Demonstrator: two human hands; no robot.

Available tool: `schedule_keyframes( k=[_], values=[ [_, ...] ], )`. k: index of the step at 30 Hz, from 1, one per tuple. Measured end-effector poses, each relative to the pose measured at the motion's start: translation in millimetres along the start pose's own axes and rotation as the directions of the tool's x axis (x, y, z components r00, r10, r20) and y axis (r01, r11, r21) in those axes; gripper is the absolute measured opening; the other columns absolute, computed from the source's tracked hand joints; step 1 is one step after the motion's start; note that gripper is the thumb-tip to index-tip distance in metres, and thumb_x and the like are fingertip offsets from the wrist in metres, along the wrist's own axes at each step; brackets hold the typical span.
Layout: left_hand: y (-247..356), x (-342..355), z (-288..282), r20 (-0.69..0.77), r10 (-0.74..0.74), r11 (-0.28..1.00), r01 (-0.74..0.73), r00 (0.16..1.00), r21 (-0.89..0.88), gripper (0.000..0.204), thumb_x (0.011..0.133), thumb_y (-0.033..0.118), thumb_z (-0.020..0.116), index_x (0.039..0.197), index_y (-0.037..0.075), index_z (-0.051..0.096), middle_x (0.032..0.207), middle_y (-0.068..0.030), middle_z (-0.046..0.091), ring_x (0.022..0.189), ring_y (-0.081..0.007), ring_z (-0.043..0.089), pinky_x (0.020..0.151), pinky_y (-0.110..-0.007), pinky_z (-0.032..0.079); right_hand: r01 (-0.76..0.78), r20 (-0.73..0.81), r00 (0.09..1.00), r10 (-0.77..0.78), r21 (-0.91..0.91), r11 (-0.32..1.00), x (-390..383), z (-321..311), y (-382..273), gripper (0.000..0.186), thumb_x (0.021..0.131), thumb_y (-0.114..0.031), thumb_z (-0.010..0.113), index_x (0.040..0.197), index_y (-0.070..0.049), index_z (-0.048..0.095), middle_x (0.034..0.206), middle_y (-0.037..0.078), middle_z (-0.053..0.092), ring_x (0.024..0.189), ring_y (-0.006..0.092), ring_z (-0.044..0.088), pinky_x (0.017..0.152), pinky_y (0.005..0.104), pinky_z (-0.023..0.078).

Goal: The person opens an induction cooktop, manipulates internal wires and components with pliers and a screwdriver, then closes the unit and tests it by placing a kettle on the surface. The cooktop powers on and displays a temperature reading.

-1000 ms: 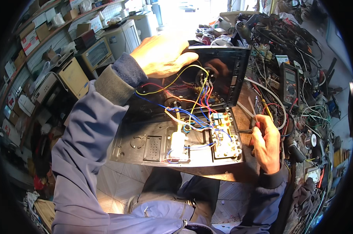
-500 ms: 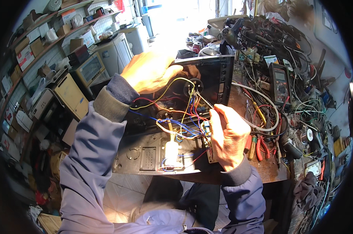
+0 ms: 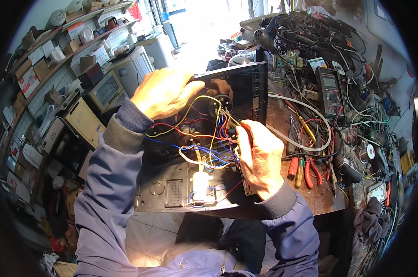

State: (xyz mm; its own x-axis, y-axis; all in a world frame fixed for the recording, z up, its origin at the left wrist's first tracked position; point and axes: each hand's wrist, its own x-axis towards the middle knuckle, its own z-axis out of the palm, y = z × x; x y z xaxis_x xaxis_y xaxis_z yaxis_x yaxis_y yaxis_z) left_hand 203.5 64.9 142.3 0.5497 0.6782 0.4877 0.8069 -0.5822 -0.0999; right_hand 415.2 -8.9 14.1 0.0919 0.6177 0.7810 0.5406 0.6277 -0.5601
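Across the bench's front edge rests an opened appliance, its black glossy panel point(image 3: 239, 83) raised over a dark casing base point(image 3: 159, 191). My left hand point(image 3: 165, 92) grips the panel's upper left edge, thumb on the inner face. My right hand point(image 3: 262, 154) is closed around a slim tool with a thin metal shaft point(image 3: 231, 118); its handle is mostly hidden. That shaft points at a round black fitting point(image 3: 217, 105) on the panel, where wires gather; contact is unclear. Loose yellow, red and blue wires point(image 3: 209, 152) run between panel and base. A white block point(image 3: 200, 184) sits in the base.
Right of the appliance lie red-handled pliers point(image 3: 315, 174), a red-handled tool point(image 3: 293, 168) and a pale hose loop point(image 3: 327, 134). A multimeter point(image 3: 330, 92) stands among tangled cables point(image 3: 320, 39). Shelves with boxes point(image 3: 38, 69) line the left wall.
The panel and both hands have shifted slightly left over the bench, uncovering more of the red-handled tool. Both hands keep their grips, and the shaft still points at the round fitting.
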Motion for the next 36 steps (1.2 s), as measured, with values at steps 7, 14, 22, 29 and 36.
schedule_keyframes(
  k=[7, 14, 22, 29, 36],
  values=[
    [2, 0, -2, 0.056, -0.057, 0.998, 0.057, 0.997, -0.012, 0.038, 0.099, 0.036, 0.06, 0.084, 0.002, 0.061, 0.072, -0.0222, 0.061, 0.071, -0.0449, 0.061, 0.061, -0.05, 0.045, -0.014, -0.007, 1.0, 0.014, 0.033, 0.999, -3, 2, 0, 0.015, 0.091, -0.004, 0.068, 0.104, 0.002, 0.067, 0.093, 0.02, 0.07, 0.083, 0.0351, 0.07, 0.075, 0.0382, 0.058],
    [-2, 0, 0, 0.046, -0.011, 0.999, 0.009, 0.999, 0.036, 0.036, 0.1, 0.038, 0.058, 0.092, 0.003, 0.062, 0.067, -0.0206, 0.063, 0.066, -0.0418, 0.065, 0.061, -0.048, 0.05, 0.088, -0.034, 0.995, -0.091, -0.09, 0.992, -3, 5, 0, 0.008, 0.094, -0.01, 0.067, 0.095, -0.004, 0.064, 0.079, 0.015, 0.066, 0.067, 0.0335, 0.066, 0.06, 0.0394, 0.054],
    [4, 1, -3, 0.076, -0.068, 0.997, 0.071, 0.995, -0.032, 0.037, 0.099, 0.035, 0.061, 0.083, 0.001, 0.061, 0.073, -0.0233, 0.061, 0.073, -0.0453, 0.06, 0.061, -0.05, 0.045, 0.072, 0.043, 0.997, -0.063, -0.265, 0.962, 2, 3, -16, 0.008, 0.09, -0.01, 0.07, 0.092, -0.005, 0.064, 0.074, 0.013, 0.066, 0.063, 0.0305, 0.066, 0.057, 0.0373, 0.051],
    [-1, 3, -3, 0.07, -0.03, 0.999, 0.032, 0.997, -0.02, 0.037, 0.098, 0.036, 0.061, 0.087, 0.001, 0.063, 0.07, -0.0236, 0.061, 0.07, -0.0441, 0.062, 0.061, -0.049, 0.046, -0.017, 0.08, 0.996, 0.029, -0.138, 0.99, 6, 6, -14, 0.011, 0.097, -0.014, 0.063, 0.092, -0.004, 0.063, 0.065, 0.015, 0.064, 0.057, 0.0338, 0.065, 0.054, 0.0403, 0.05],
    [2, 5, -2, 0.091, -0.053, 0.999, 0.053, 0.994, -0.004, 0.04, 0.098, 0.035, 0.061, 0.081, -0.001, 0.062, 0.071, -0.0253, 0.059, 0.071, -0.0461, 0.059, 0.061, -0.05, 0.044, 0.174, 0.193, 0.974, -0.115, -0.325, 0.93, 10, 9, -7, 0.011, 0.087, -0.006, 0.065, 0.084, -0.006, 0.055, 0.068, 0.012, 0.057, 0.061, 0.0308, 0.062, 0.055, 0.0399, 0.049]
  ],
)
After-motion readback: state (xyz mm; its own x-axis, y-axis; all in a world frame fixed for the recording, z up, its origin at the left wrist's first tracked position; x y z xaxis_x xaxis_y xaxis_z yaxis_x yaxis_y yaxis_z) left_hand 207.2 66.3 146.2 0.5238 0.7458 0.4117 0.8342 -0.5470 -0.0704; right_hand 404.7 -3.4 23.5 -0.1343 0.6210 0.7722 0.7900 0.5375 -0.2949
